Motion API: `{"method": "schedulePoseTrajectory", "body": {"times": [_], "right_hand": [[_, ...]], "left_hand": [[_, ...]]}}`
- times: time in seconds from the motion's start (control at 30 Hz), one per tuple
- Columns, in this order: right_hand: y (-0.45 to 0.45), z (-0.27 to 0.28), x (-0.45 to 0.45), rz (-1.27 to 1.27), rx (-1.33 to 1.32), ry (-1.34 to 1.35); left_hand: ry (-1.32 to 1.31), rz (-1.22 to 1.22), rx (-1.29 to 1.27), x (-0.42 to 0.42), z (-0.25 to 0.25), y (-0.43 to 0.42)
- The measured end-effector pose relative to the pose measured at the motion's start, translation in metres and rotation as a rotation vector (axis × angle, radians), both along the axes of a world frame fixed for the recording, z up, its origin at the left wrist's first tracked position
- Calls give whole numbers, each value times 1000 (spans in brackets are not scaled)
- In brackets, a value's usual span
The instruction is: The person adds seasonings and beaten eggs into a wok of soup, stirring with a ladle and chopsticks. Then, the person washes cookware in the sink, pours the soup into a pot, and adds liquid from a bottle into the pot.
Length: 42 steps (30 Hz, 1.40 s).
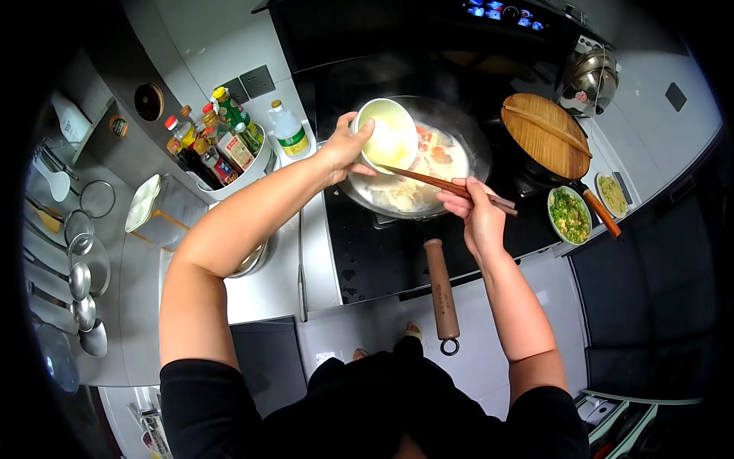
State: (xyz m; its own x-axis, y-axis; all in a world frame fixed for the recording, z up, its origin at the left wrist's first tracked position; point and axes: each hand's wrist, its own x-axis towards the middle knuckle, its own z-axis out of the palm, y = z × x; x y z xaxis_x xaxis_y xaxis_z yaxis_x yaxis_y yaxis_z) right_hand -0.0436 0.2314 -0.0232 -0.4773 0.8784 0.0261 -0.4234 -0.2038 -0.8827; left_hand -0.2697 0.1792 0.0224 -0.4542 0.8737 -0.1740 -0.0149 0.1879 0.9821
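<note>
My left hand [348, 149] grips a small white bowl [368, 115] by its rim and side, tipped over the pan. Pale yellow stuff, perhaps beaten egg, coats the bowl's inside. In my right hand [475, 210] is a pair of wooden chopsticks [428, 180], their tips at the bowl's lower rim. Beneath both hands, a large wok [480, 145] sits on the black stove with whitish liquid [451, 164] in it, along with pale strands and orange-red pieces. The wok's brown handle [441, 287] points toward my body. Part of the wok is hidden behind the bowl.
A second pan with a wooden lid [547, 136] stands right of the wok. Near it are a dish of chopped greens [569, 216] and another small dish [612, 195]. Bottles [229, 141] crowd a white caddy at left. Ladles [80, 281] hang along the left wall.
</note>
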Motion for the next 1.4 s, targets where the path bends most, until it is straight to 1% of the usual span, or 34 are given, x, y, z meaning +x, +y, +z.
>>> {"method": "schedulePoseTrajectory", "body": {"times": [0.07,0.13,0.2,0.27,0.3,0.33,0.4,0.47,0.5,0.53,0.6,0.67,0.7,0.73,0.8,0.83,0.87,0.93,0.97,1.07,1.13,1.2,1.23,1.27,1.33,1.37,1.4], "right_hand": [[17,-11,3,2,-90,10],[27,-11,4,-129,92,-50],[32,-19,2,-162,340,-63],[27,-28,5,-124,517,-135],[15,-19,7,-98,411,-122],[7,-12,8,-59,212,-88],[-1,-3,8,-46,-6,-20],[9,-7,11,-40,-80,-1],[16,-11,12,-80,8,-46],[21,-15,12,-142,128,-29],[23,-22,11,-238,444,-97],[20,-30,17,-255,978,-236],[11,-27,20,-178,918,-331],[2,-29,14,-140,630,-170],[-11,-12,13,-73,125,-76],[-12,-10,12,-62,8,-4],[-9,-11,13,-65,5,-4],[1,-14,15,-31,-218,109],[6,-17,18,-62,-156,63],[24,-19,17,-189,182,-42],[42,-22,11,-170,567,-45],[52,-4,16,-134,861,-213],[57,-1,16,-144,950,-217],[58,-2,19,-145,949,-215],[62,-6,24,-163,1046,-197],[61,-8,26,-169,1095,-191],[51,-12,28,-134,949,-217]], "left_hand": [[-1,-18,3,0,2,-4],[-10,-28,11,1,-5,-4],[-20,-33,17,4,-8,-6],[-65,2,49,7,-6,-3],[-64,0,51,8,-6,-1],[-55,12,66,8,-8,2],[-48,22,73,8,-12,3],[-60,-11,126,5,-15,4],[-40,-30,124,5,-16,3],[-40,-33,123,6,-17,3],[-16,-27,150,8,-20,3],[-10,-41,159,9,-18,6],[-4,-50,169,9,-16,7],[-5,-47,170,10,-16,8],[52,-57,147,10,-16,8],[52,-59,144,9,-15,8],[42,-65,153,7,-13,8],[31,-76,164,5,-9,8],[58,-84,172,4,-7,8],[129,-95,166,5,-8,6],[7,-132,88,6,-9,5],[-11,-157,61,7,-9,7],[-35,-183,22,6,-7,7],[-60,-206,-18,4,-6,7],[-67,-215,-58,0,5,7],[-75,-228,-124,-2,13,8],[-84,-241,-187,-4,17,9]]}}
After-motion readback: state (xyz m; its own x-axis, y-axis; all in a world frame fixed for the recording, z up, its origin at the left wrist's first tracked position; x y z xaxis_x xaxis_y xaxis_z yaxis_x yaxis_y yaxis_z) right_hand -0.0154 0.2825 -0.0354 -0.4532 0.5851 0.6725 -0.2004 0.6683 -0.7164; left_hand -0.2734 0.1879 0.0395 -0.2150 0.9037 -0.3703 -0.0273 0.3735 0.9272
